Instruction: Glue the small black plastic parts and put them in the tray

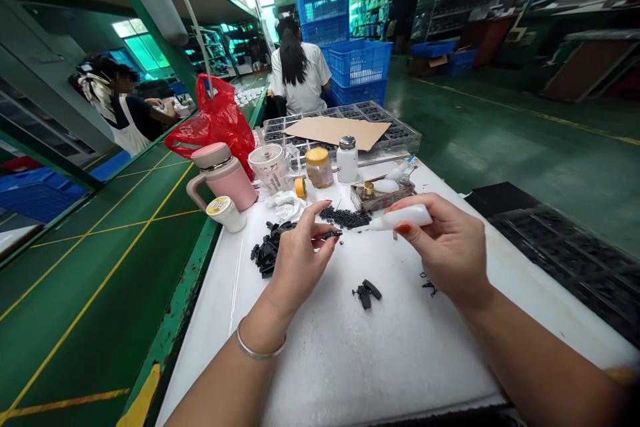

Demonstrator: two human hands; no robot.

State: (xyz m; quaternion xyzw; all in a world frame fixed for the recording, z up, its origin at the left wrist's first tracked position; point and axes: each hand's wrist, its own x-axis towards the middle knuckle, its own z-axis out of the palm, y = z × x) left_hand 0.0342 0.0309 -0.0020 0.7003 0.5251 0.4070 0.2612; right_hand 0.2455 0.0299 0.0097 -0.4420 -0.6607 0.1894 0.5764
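My left hand (301,250) pinches a small black plastic part (332,235) between thumb and fingers. In my right hand (449,243) is a white squeeze bottle (404,217), held sideways with its thin nozzle pointing left at the black part. A small gap seems to lie between nozzle and part. Beside my left hand is a pile of black plastic pieces (265,255). Tiny black rings (345,217) are heaped behind the hands. A few black parts (367,293) rest on the white tabletop (380,360) in front, and some thin black bits (428,285) lie below my right hand.
A pink mug (227,177), a white tub (226,213), a plastic cup (270,167), a yellow-lidded jar (319,168) and a white metal-capped bottle (347,160) line the back. Behind stands a compartment tray (405,137) under cardboard (340,130). A green conveyor (100,267) runs left; two people work beyond.
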